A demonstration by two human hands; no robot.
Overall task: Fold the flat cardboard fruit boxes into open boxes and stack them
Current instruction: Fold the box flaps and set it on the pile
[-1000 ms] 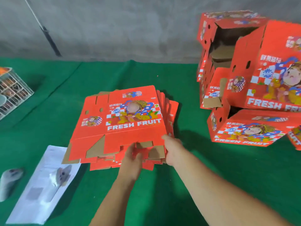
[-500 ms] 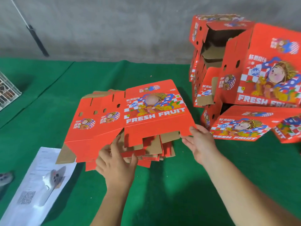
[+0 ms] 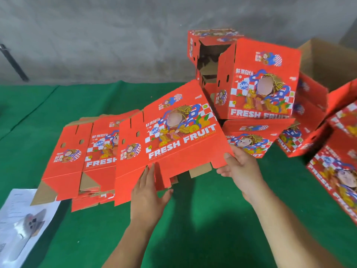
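Both forearms are bare to the frame's lower edge, with no sleeves, gloves, rings or watch visible.

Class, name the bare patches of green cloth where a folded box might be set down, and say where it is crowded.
Bare green cloth lies near the viewer between the forearms, and behind the flat box stack towards the wall. Crowded: the right side, with folded boxes; the paper sheet fills the near-left corner.
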